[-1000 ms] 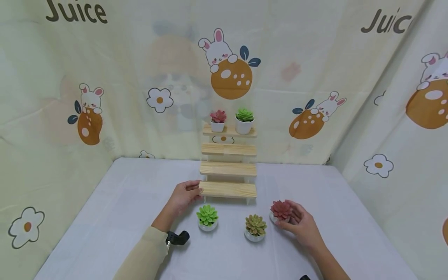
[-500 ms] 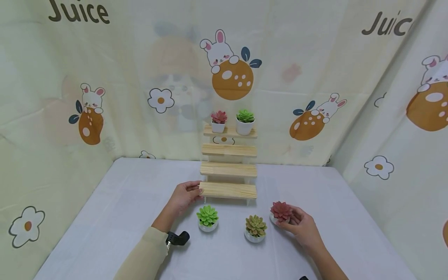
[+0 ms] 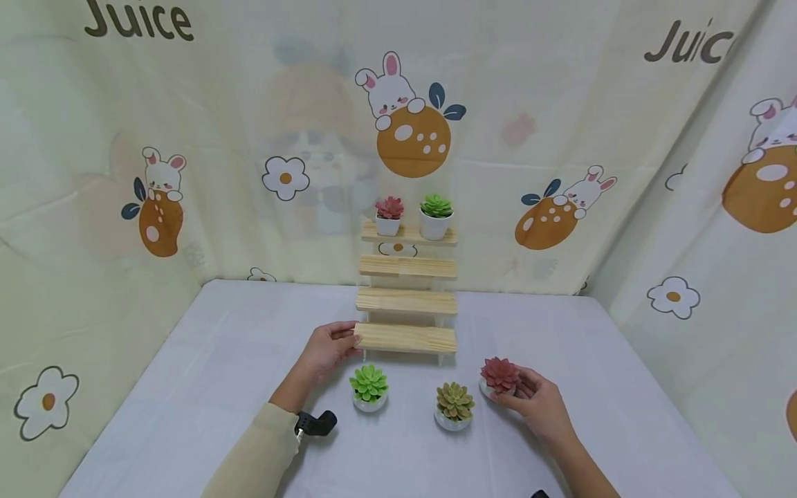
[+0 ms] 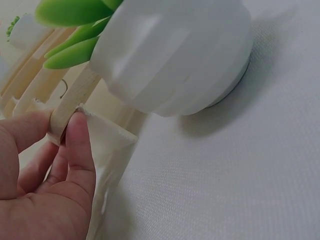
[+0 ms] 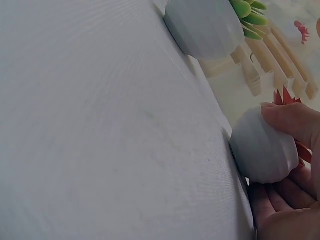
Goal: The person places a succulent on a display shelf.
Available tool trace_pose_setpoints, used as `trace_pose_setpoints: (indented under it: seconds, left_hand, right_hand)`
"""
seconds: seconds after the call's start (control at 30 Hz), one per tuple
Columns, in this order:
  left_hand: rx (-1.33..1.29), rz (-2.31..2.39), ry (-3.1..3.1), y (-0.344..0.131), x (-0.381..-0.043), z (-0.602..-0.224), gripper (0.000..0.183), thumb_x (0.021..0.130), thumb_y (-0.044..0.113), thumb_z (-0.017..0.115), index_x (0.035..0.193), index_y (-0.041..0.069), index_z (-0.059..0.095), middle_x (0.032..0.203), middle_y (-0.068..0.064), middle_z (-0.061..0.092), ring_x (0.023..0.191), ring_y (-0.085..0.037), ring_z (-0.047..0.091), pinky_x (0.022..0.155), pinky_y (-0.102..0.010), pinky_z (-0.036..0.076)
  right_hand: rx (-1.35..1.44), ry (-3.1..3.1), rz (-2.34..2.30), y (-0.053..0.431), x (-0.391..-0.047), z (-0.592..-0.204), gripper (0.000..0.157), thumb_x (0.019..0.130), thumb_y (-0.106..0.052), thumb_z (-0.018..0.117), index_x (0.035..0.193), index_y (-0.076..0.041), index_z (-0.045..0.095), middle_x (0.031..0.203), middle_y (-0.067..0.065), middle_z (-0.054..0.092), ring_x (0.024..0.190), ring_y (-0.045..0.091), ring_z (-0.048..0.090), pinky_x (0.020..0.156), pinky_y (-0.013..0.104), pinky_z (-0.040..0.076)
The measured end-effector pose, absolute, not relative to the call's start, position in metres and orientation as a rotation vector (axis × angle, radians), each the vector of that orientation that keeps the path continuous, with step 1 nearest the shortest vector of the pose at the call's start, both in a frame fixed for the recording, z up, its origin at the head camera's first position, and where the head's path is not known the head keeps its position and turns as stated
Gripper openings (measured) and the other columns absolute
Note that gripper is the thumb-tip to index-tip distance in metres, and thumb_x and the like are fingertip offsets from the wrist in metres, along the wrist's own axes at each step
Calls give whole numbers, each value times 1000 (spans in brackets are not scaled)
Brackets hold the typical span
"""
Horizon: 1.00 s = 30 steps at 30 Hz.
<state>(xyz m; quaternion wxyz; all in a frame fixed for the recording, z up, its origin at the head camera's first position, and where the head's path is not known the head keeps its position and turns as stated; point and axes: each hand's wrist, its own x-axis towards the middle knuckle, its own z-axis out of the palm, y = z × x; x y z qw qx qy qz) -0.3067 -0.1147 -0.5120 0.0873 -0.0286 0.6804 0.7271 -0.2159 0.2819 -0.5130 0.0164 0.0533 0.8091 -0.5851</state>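
My left hand point(image 3: 326, 351) pinches the left end of the lowest wooden step of a tiered plant stand point(image 3: 406, 338); in the left wrist view thumb and fingers close on the end of that board point(image 4: 70, 107). At the right, my right hand point(image 3: 540, 403) holds a dark red succulent point(image 3: 499, 375) in a small white pot point(image 5: 264, 147), thumb on one side and fingers on the other. The pot sits at the tabletop. Between the hands stand a bright green succulent point(image 3: 369, 384) and an olive-green succulent point(image 3: 454, 401), each in a round white pot.
On the stand's top step are a pink-red succulent point(image 3: 389, 209) in a square white pot and a green one point(image 3: 435, 206) in a round white pot. A patterned curtain point(image 3: 486, 138) hangs right behind the white-covered table point(image 3: 249, 325).
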Motion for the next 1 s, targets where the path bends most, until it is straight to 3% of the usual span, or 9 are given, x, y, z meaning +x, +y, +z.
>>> trace_pose_setpoints:
  seconds: [0.27, 0.6, 1.0]
  left_hand:
    - [-111, 2183, 1984, -115, -307, -510, 42, 97, -3, 65, 138, -6, 58, 113, -16, 67, 90, -15, 69, 82, -30, 65]
    - [-102, 2192, 1987, -115, -307, -512, 42, 97, -3, 65, 137, -7, 57, 113, -16, 67, 89, -15, 69, 82, -30, 65]
    - [-102, 2171, 2006, -114, -306, -510, 42, 97, -2, 65, 138, -7, 58, 115, -18, 67, 91, -16, 69, 84, -33, 65]
  right_hand:
    - [122, 2556, -1825, 279, -221, -504, 76, 80, -15, 88, 145, 0, 52, 148, 22, 56, 109, -13, 59, 93, 9, 54]
    - [-17, 2545, -1899, 264, -233, -480, 73, 80, -16, 89, 142, 0, 55, 143, 23, 58, 108, -8, 63, 91, 10, 56]
    - [-71, 2445, -1930, 241, -254, -447, 75, 86, -19, 85, 149, -4, 49, 149, 17, 54, 117, 1, 61, 94, 18, 58]
